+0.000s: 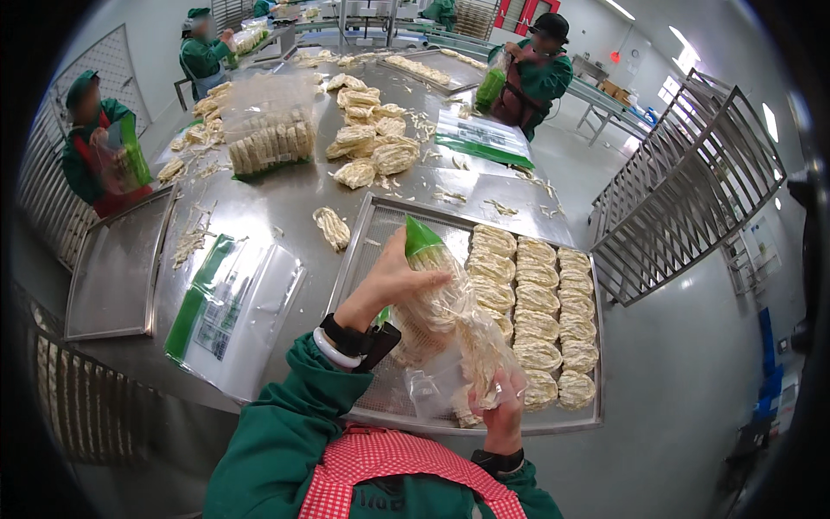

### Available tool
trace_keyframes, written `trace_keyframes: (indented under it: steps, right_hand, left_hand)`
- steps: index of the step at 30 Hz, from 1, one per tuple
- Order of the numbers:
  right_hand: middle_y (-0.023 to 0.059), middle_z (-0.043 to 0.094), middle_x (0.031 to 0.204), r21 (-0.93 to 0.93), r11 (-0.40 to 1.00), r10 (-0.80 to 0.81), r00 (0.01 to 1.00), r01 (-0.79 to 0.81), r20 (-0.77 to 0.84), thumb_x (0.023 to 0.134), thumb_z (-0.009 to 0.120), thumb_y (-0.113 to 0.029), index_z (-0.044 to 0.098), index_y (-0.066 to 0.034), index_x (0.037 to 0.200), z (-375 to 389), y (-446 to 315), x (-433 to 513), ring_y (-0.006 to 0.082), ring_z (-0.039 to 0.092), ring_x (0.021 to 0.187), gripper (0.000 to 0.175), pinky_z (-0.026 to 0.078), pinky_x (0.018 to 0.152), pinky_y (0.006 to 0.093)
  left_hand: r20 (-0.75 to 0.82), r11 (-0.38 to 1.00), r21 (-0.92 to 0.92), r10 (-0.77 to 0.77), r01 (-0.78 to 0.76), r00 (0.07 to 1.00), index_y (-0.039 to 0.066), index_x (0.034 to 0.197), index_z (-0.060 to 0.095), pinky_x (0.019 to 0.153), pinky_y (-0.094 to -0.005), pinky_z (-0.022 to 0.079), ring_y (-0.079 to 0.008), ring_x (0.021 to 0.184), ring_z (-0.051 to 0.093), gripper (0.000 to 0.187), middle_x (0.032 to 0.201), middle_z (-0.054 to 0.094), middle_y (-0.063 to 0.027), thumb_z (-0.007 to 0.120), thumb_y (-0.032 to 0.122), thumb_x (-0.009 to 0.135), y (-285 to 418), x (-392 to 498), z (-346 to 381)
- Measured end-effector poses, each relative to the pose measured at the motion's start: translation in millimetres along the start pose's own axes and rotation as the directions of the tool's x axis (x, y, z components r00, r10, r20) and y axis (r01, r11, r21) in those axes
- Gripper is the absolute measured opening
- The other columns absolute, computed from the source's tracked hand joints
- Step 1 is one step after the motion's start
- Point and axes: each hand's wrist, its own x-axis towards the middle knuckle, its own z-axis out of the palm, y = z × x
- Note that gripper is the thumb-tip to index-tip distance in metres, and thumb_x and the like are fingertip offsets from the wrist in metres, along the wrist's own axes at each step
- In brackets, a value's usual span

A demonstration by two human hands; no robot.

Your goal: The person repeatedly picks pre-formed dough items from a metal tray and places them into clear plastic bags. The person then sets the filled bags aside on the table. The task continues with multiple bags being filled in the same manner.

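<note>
My left hand [399, 276] grips the upper part of a clear plastic bag with a green end [423, 239], which is partly filled with dried noodle cakes. Inside or at the mouth of the bag, near its lower end, my right hand [502, 405] holds a noodle cake [483, 353]; the clear film partly covers its fingers. Both hands are above a metal mesh tray [598, 415]. Rows of noodle cakes [537, 298] lie on the tray's right side, and one more cake [465, 409] lies near its front edge, partly hidden by the film.
Flat empty bags [227, 318] lie on the steel table [305, 214] at left, and more bags [483, 139] farther back. A filled bag [272, 139] and a noodle pile [379, 139] stand beyond. Another tray [120, 272] is far left, a metal rack [687, 188] right. Several co-workers surround the table.
</note>
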Motion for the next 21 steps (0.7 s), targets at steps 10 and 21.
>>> trace_keyframes:
  steps: [10,21]
  right_hand:
    - [0.0114,0.062,0.063,-0.291,0.956,0.054,0.996,-0.032,0.068,0.101,0.050,-0.022,0.058,0.0057,0.111,11.8,-28.7,4.2,0.0138,0.053,0.041,0.031,0.036,0.032,0.0252]
    - [0.0040,0.060,0.062,-0.423,0.902,0.079,0.997,-0.082,-0.025,0.100,0.055,-0.023,0.063,0.0018,0.095,31.8,-48.2,17.8,0.0070,0.050,0.041,0.027,0.032,0.033,0.0215]
  left_hand:
    - [-0.029,0.996,0.027,0.090,-0.089,0.996,0.000,0.117,0.053,0.093,-0.0419,0.044,-0.0336,0.107,0.054,0.068,0.113,0.054,-0.0190,0.086,0.030,0.066,19.9,-13.6,16.5]
    - [-0.185,0.846,0.527,0.204,-0.078,0.961,-0.003,0.133,0.046,0.095,-0.0437,0.041,-0.0338,0.110,0.052,0.074,0.121,0.052,-0.0209,0.074,0.042,0.082,37.3,-26.9,27.3]
